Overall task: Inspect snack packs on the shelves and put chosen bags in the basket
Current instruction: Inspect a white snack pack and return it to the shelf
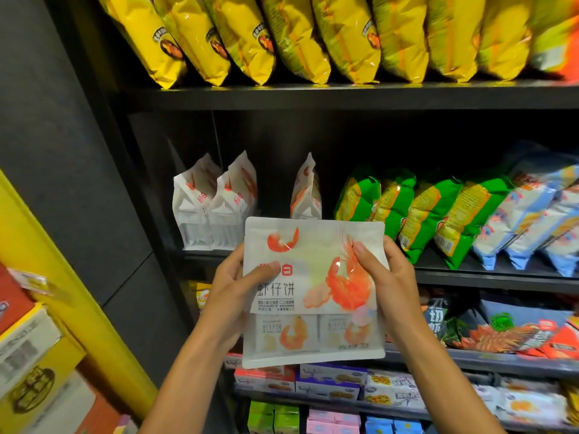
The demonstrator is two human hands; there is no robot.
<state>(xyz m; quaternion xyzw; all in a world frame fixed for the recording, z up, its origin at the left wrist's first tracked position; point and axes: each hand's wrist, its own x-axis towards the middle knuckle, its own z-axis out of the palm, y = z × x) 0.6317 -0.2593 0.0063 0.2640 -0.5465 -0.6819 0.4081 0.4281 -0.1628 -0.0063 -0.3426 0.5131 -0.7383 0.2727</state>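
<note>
Holding the white shrimp cracker bag [313, 292] up flat in front of the shelf [344, 97], front facing up, likely to check it. Left hand [233, 296] and right hand [387, 277] both gripping its sides. No basket seen.

Flat white plastic snack pouch printed with orange shrimps [313, 292] held up in front of the black metal shelf unit [344, 97], front face toward the camera. Left hand [233, 291] grips the pouch's left edge, thumb lying across the print. Right hand [387, 277] grips the right edge, thumb on the large shrimp picture. Behind the pouch, on the shelf unit's middle level: three matching white shrimp pouches [216, 205] standing upright, then green crinkled bags [416, 211], then pale blue bags [532, 214]. Top level: row of yellow foil bags [282, 36].
</note>
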